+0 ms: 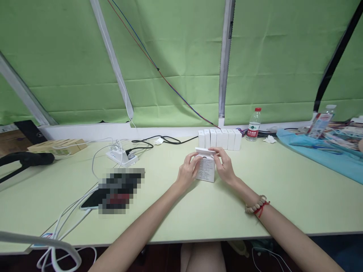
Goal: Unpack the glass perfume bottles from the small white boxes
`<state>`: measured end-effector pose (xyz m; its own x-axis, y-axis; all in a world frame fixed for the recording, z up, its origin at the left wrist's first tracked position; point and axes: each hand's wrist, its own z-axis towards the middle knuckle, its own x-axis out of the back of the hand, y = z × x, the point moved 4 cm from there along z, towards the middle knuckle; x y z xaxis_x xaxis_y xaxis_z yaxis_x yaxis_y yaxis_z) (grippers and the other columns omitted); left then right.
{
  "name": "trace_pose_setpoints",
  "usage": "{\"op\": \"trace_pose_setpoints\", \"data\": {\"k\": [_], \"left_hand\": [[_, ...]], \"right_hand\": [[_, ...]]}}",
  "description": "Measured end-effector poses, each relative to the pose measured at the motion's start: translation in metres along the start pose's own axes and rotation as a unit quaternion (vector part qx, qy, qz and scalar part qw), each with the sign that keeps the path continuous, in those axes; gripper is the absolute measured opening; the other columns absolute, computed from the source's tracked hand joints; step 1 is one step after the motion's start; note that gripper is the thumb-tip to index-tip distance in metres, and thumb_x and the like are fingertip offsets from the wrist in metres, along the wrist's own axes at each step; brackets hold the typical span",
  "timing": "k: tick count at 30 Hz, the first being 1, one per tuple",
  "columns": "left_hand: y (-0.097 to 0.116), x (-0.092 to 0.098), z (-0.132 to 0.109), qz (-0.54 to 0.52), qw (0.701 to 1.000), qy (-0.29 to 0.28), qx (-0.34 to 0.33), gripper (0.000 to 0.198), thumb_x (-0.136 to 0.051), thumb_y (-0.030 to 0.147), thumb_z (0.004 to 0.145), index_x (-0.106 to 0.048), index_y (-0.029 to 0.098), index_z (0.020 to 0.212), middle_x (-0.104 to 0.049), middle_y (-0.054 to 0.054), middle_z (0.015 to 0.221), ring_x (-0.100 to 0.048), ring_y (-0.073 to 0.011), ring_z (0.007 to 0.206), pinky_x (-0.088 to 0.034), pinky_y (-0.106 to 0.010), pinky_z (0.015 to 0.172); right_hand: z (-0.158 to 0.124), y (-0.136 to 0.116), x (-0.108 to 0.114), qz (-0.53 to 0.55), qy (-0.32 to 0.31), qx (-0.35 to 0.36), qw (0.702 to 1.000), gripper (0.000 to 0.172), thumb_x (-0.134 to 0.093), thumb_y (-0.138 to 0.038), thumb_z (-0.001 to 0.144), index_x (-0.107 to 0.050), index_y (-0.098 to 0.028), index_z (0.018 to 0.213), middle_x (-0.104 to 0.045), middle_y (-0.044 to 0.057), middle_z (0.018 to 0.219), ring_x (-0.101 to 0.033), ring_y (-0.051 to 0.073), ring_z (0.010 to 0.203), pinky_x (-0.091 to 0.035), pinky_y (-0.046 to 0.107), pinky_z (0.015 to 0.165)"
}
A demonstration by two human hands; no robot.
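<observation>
Though pale, green table (pixel 198 215) under carton (pixel 206 170), green curtain (pixel 181 49) behind

Green sheeting (pixel 181 45) (lightly creased), crossed by gray posts (pixel 224 68), stands behind a pale green table (pixel 317 200).

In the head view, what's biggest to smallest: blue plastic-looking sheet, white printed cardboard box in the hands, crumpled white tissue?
1. Blue plastic-looking sheet, even cut off
2. White printed cardboard box
3. Crumpled white tissue, clearly smallest
</observation>
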<state>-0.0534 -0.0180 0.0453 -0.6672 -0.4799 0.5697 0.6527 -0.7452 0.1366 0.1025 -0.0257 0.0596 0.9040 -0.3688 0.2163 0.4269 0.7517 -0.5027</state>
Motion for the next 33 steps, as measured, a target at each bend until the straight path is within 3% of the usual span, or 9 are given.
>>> {"op": "trace_pose_setpoints", "data": {"k": [4,9,14,21,33], "left_hand": [[0.006,0.004,0.002,-0.019,1.000,-0.002,0.009,0.019,-0.036,0.024,0.089,-0.045,0.022,0.106,-0.050,-0.007,0.112,-0.051,-0.0143,0.104,-0.049,-0.021,0.062],[0.010,0.007,0.003,-0.030,0.999,-0.005,0.022,0.017,-0.038,0.029,0.088,-0.044,0.020,0.101,-0.049,-0.006,0.106,-0.054,-0.0133,0.093,-0.044,-0.019,0.053],[0.008,0.005,0.005,-0.035,0.998,-0.017,0.040,0.019,-0.037,0.032,0.088,-0.046,0.020,0.098,-0.047,-0.005,0.104,-0.055,-0.0101,0.079,-0.041,-0.018,0.049],[0.003,0.003,0.003,-0.041,0.997,-0.039,0.047,0.024,-0.035,0.031,0.089,-0.049,0.024,0.107,-0.047,-0.004,0.108,-0.055,-0.0081,0.075,-0.045,-0.018,0.055],[0.001,0.002,-0.001,-0.034,0.998,-0.031,0.037,0.026,-0.035,0.027,0.089,-0.045,0.025,0.113,-0.045,-0.007,0.113,-0.056,-0.0112,0.088,-0.046,-0.018,0.054]], "right_hand": [[0.000,-0.001,0.000,-0.002,-0.006,0.031,1.000,0.021,-0.038,-0.020,0.086,-0.054,-0.022,0.099,-0.059,0.004,0.094,-0.056,0.017,0.088,-0.047,0.031,0.071],[-0.002,-0.006,-0.002,0.008,-0.034,0.056,0.998,0.020,-0.040,-0.023,0.086,-0.054,-0.023,0.101,-0.059,0.004,0.096,-0.057,0.016,0.087,-0.047,0.030,0.071],[-0.002,-0.009,-0.003,0.021,-0.033,0.033,0.999,0.019,-0.038,-0.025,0.089,-0.054,-0.024,0.099,-0.059,0.003,0.094,-0.057,0.015,0.087,-0.048,0.027,0.066],[-0.001,-0.010,-0.001,0.012,-0.025,0.023,0.999,0.018,-0.039,-0.025,0.088,-0.057,-0.022,0.088,-0.058,0.004,0.090,-0.058,0.014,0.084,-0.047,0.022,0.055],[-0.001,-0.001,-0.002,-0.004,-0.041,0.000,0.999,0.017,-0.040,-0.019,0.083,-0.057,-0.021,0.088,-0.057,0.004,0.091,-0.057,0.014,0.082,-0.047,0.021,0.053]]}}
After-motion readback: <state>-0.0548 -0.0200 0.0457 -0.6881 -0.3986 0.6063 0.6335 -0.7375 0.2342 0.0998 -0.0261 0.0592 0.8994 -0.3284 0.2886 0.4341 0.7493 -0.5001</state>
